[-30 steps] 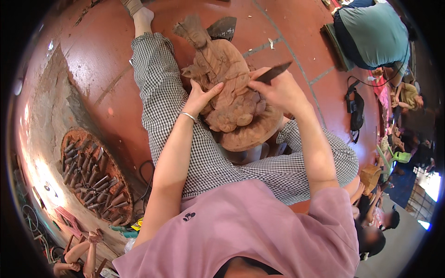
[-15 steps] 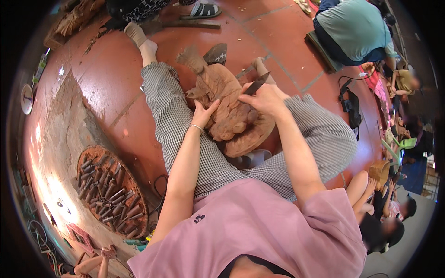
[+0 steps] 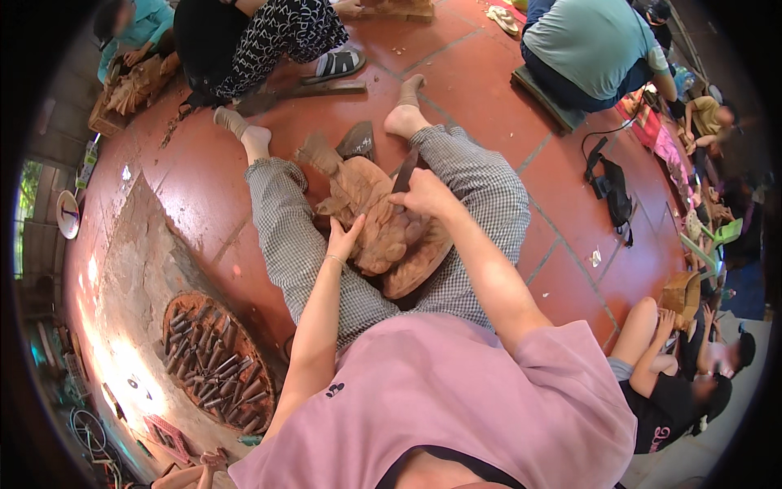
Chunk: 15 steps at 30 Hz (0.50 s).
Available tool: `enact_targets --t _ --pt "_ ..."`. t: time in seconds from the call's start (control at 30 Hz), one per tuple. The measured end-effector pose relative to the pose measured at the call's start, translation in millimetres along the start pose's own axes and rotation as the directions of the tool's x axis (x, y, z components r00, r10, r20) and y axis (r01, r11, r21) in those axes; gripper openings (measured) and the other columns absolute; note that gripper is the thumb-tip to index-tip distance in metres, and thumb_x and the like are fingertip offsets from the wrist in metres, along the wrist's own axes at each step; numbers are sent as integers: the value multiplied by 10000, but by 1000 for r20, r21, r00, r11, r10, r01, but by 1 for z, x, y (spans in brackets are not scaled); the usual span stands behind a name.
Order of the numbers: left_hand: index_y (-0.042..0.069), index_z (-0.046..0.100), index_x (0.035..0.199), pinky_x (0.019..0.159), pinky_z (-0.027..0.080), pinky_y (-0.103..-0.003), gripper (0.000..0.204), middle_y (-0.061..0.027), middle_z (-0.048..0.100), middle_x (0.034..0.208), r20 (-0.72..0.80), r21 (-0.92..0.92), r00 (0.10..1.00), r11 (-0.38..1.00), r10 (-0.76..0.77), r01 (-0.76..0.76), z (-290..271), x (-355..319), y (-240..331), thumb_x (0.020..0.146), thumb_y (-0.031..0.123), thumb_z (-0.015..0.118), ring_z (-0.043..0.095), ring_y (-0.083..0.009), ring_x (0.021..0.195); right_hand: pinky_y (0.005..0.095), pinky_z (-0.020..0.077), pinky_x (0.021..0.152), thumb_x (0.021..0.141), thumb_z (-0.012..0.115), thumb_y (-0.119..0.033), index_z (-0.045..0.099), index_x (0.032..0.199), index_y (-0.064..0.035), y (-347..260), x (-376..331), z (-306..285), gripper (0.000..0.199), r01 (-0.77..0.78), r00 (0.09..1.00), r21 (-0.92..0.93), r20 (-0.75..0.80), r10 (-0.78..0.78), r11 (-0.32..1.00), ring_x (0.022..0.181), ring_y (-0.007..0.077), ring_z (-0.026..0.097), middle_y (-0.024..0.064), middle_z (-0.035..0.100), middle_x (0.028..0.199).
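A carved reddish-brown wooden figure point(image 3: 376, 236) lies tilted between my outstretched legs, its narrow end pointing away from me. My left hand point(image 3: 344, 240) grips its left side, thumb on top and fingers partly hidden against the wood. On the figure's right side, my right hand point(image 3: 432, 196) is closed round a dark flat strip point(image 3: 406, 169) that sticks up past the knuckles. Whether the strip is a blade or an abrasive sheet, I cannot tell. Just beyond the figure's far end is a dark wedge-shaped piece point(image 3: 356, 140) with pale markings.
To the left, a round basket point(image 3: 265, 359) of chisel-like tools sits on a grey slab point(image 3: 134, 269). A black bag point(image 3: 611, 189) lies on the red tiles at right. A wooden bar point(image 3: 326, 90) and several seated people are around me.
My right leg has stretched out from its bent position, its foot now farther forward. The view has shifted. Both hands stay on the figure, and the dark strip points more upright.
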<state>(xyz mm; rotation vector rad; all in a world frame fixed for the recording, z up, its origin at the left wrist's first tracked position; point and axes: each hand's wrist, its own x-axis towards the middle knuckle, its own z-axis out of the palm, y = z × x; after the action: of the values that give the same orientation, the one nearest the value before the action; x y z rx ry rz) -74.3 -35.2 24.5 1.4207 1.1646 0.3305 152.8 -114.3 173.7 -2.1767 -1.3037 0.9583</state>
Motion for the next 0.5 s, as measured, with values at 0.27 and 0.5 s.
enact_targets --t 0.27,0.5 --pt "-65 96 1568 1190 274 -366 1019 -257 330 1568 -63 89 998 996 10 -5 9 -25 4 927 479 672 304 -313 1478 473 549 848 783 811 -299 702 962 52 10 11 0 409 50 999 33 -1 -50 998 978 424 680 268 705 995" --pt "-27 402 1481 1165 330 -394 586 -258 431 1513 -114 252 989 966 92 -61 35 -63 39 1031 342 473 428 -368 1401 299 512 647 876 721 -179 649 891 2 49 3 14 196 22 997 666 42 -67 746 698 145 645 95 674 756"
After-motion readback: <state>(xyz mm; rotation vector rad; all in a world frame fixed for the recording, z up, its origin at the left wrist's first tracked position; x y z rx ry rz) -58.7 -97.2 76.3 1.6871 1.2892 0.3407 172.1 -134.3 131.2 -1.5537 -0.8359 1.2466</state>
